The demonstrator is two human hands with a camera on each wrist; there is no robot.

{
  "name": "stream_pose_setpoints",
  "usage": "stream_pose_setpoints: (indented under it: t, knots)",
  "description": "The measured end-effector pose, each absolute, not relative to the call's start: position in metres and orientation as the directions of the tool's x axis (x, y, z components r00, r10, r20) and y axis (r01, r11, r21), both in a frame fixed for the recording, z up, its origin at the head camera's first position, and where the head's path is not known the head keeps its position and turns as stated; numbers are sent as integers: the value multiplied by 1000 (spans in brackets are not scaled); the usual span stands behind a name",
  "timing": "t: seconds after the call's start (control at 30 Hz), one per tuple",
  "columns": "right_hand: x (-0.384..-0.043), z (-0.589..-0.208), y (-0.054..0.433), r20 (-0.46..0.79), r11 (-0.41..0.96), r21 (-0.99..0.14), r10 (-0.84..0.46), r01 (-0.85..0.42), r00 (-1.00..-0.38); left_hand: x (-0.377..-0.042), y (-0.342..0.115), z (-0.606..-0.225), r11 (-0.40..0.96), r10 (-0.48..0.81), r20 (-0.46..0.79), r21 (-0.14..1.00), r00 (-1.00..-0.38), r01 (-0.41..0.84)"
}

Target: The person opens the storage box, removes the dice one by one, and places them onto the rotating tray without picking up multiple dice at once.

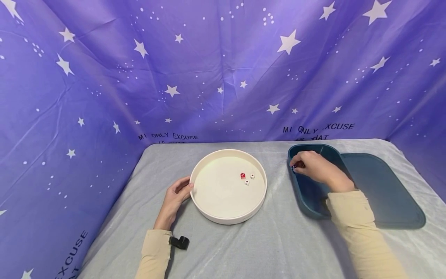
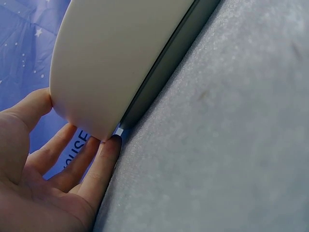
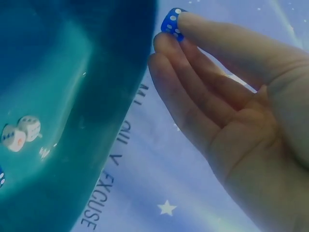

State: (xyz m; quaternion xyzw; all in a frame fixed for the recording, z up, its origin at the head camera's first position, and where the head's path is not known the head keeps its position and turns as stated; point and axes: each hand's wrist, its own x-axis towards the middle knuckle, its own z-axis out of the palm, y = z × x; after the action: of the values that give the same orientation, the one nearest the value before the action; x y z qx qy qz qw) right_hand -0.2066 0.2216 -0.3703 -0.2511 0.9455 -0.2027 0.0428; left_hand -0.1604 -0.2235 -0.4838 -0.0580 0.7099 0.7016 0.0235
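Observation:
My right hand (image 1: 316,167) is over the left side of a teal bin (image 1: 302,195), pinching a blue die (image 3: 172,23) with white pips between thumb and fingers. Two white dice (image 3: 29,128) lie together on the bin's floor in the right wrist view, and part of another blue die (image 3: 1,178) shows at the frame edge. A round cream tray (image 1: 216,193) stands on the table, holding a red die (image 1: 242,176) and two white dice (image 1: 252,176). On its left side my left hand (image 1: 175,198) grips the wall, thumb at the rim and fingers lower down.
A flat teal lid (image 1: 386,190) lies to the right of the bin, partly beneath or against it. Grey cloth (image 1: 278,248) covers the table. Purple curtains (image 1: 223,77) with stars and lettering enclose the back and sides. A black strap device (image 1: 179,242) sits on the left wrist.

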Motion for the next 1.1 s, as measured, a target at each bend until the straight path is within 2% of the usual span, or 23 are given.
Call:
stream_pose_setpoints:
  t: [0.43,1.1]
  knots:
    - [-210,-369,195,94,743,-431,-527,-512,-845,-162,-224,-486,7,-54,-117,993,-992,-118]
    - [-207,-385,147,122,680,-473,-579,-560,-806,-163,-223,-485,34,-69,-120,992,-990,-122]
